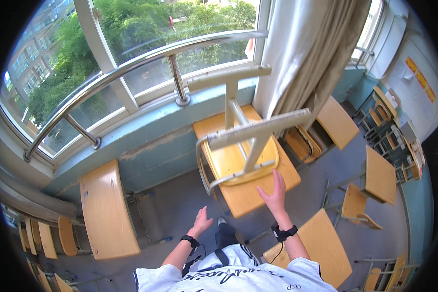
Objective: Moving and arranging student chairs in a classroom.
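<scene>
An upturned school chair with a yellow wooden seat [222, 160] rests on a wooden desk [246, 202] by the window wall. Its grey metal legs and foot bars [259, 129] point up. The backrest hangs past the desk's left edge, mostly seen edge-on. My right hand [274, 193] hovers above the desk's near right part, thumb and fingers spread, close to the seat's rim; whether it touches anything is unclear. Lower left, my left hand [202, 222] is over the floor with its fingers apart, holding nothing. Black bands are strapped on both wrists.
A second desk [107, 215] stands at left, another [314, 248] at my right side. A steel guard rail [171, 47] runs along the window. A beige curtain [303, 54] hangs behind the chair. More desks and chairs [354, 204] stand at right.
</scene>
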Demonstrator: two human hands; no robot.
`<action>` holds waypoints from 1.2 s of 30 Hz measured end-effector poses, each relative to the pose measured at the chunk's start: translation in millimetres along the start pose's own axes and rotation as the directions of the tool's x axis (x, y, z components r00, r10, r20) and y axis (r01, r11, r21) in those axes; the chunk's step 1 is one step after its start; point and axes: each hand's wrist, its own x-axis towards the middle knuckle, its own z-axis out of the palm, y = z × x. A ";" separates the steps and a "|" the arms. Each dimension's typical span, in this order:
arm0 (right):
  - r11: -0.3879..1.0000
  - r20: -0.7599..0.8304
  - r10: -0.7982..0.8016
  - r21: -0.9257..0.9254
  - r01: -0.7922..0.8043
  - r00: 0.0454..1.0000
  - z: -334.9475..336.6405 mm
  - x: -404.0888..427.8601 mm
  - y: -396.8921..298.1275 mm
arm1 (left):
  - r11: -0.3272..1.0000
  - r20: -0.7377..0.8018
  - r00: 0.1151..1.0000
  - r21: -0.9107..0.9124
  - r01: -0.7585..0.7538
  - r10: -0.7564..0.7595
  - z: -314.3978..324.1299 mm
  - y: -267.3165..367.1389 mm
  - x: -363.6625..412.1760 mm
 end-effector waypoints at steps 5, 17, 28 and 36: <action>0.985 0.007 -0.048 0.163 0.046 0.999 27.9 95.6 25.3 | 0.998 -0.009 1.000 -0.060 -0.021 0.021 -18.2 19.4 85.2; 0.822 0.015 -0.193 0.548 0.153 0.981 55.6 157.8 38.1 | 0.978 0.147 0.988 -0.209 -0.014 0.046 -33.1 32.3 159.9; 0.890 -0.016 -0.047 0.452 0.049 0.999 45.3 129.4 2.5 | 0.962 0.221 0.951 0.112 -0.247 0.218 -69.2 25.5 132.1; 0.808 0.022 0.168 0.570 -0.150 0.986 30.3 75.6 -71.6 | 0.832 0.316 0.895 0.363 -0.419 0.314 -104.0 2.1 43.6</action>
